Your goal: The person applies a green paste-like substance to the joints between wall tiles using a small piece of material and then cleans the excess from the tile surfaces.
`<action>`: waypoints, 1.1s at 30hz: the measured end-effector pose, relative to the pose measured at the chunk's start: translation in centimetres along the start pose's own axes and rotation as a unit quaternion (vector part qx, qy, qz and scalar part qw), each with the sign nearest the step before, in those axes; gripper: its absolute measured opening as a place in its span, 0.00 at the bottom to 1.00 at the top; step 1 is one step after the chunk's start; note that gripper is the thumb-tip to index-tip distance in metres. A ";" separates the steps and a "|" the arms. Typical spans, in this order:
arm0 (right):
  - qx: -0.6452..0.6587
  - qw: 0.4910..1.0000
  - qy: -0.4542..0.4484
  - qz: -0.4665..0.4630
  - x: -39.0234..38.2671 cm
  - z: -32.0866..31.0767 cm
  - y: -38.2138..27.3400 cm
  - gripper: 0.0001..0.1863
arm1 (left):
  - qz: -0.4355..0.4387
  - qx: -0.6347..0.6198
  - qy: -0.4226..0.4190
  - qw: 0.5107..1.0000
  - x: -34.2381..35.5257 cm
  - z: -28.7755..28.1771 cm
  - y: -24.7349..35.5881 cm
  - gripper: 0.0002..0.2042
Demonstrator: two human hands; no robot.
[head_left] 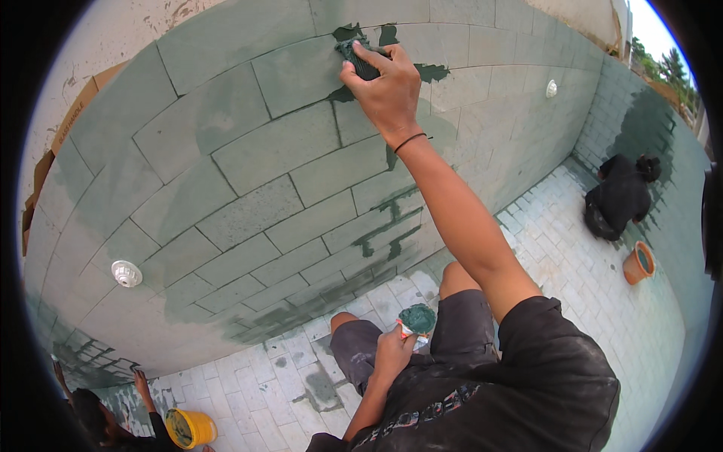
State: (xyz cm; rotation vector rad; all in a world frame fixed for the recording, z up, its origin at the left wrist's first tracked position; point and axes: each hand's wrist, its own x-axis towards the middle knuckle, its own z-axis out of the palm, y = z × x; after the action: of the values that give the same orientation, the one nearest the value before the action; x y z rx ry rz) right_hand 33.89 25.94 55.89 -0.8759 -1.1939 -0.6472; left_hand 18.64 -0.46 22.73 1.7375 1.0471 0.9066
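Observation:
My right hand (pixel 392 87) is stretched up to the green tiled wall (pixel 256 154), its fingers closed round a dark, ribbed, grout-smeared pad (pixel 360 62) pressed on the tiles. Whether it is sponge or rubber I cannot tell. Dark green wet grout (pixel 431 73) is smeared around the pad and over the joints beside it. Low in front of my body, my left hand (pixel 393 354) grips a small white and red container (pixel 416 322) heaped with green grout. Its bottom is partly hidden by my fingers.
One person in black (pixel 621 196) crouches at the right wall near an orange bucket (pixel 639 264). Another person (pixel 94 418) works at lower left beside a yellow bucket (pixel 190 428). White round fittings (pixel 126 273) stick out of the wall. Pale paving (pixel 256 392) bears green stains.

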 end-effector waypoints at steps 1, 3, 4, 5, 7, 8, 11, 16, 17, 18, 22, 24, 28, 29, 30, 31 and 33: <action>0.006 1.000 0.003 0.003 0.2 -0.4 0.0 0.18 | 0.004 0.005 0.004 1.000 0.0 0.0 -0.1 0.11; 0.017 1.000 0.010 0.009 0.9 -1.2 -0.1 0.18 | -0.022 -0.032 -0.006 0.999 -0.2 0.0 0.1 0.11; 0.022 1.000 0.021 0.007 1.7 -1.2 -0.3 0.18 | -0.036 -0.049 -0.011 0.998 -0.2 0.1 0.2 0.10; 0.027 0.999 0.031 0.004 2.7 -0.9 -0.5 0.17 | -0.028 -0.043 -0.012 0.999 -0.1 0.2 0.1 0.10; 0.019 0.999 0.037 -0.004 3.5 -0.4 -0.2 0.17 | -0.010 -0.030 -0.024 0.999 0.2 0.6 0.0 0.10; 0.009 0.999 0.031 -0.011 3.4 0.0 0.1 0.17 | -0.015 -0.039 -0.026 0.999 0.1 0.9 0.1 0.10; -0.037 0.999 0.002 -0.013 2.4 -0.2 0.1 0.17 | -0.027 -0.048 -0.023 0.998 0.1 0.8 0.2 0.10; -0.012 0.998 -0.048 0.023 2.7 -2.6 0.2 0.18 | -0.018 -0.029 -0.022 0.999 0.1 0.2 0.4 0.11; -0.002 1.000 -0.022 0.019 3.2 -2.3 0.6 0.18 | -0.016 -0.025 -0.020 0.999 0.2 0.3 0.4 0.11; 0.007 1.000 0.006 0.015 4.0 -2.0 1.3 0.18 | -0.014 -0.021 -0.021 0.999 0.2 0.4 0.5 0.11; -0.002 0.999 0.032 0.010 3.3 -0.3 2.9 0.18 | 0.019 0.001 -0.014 1.000 0.5 0.9 0.3 0.11; -0.033 0.999 -0.003 0.021 1.9 -0.8 3.0 0.18 | -0.003 -0.012 -0.020 1.000 0.2 0.9 0.2 0.11; -0.075 0.997 -0.001 0.013 2.0 -2.8 3.1 0.18 | 0.008 0.012 -0.023 1.000 0.2 0.4 1.6 0.10; -0.081 0.997 0.002 0.013 2.5 -3.2 3.1 0.18 | 0.004 0.007 -0.024 1.000 0.2 0.4 1.4 0.10; -0.090 0.996 0.019 0.003 3.1 -3.6 3.0 0.17 | 0.000 0.003 -0.027 1.000 0.1 0.4 1.2 0.11; -0.078 0.997 0.026 -0.013 3.5 -3.5 2.9 0.17 | -0.005 -0.001 -0.030 1.000 0.0 0.4 1.1 0.11; -0.056 0.997 0.039 -0.044 4.2 -2.8 3.0 0.16 | -0.003 0.008 -0.036 0.999 0.2 0.3 1.4 0.10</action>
State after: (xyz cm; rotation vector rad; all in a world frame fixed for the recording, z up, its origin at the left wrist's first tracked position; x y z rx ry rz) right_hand 38.86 25.16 58.87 -0.8871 -1.1384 -0.8187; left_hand 19.35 -0.77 24.00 1.7662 1.0154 0.8278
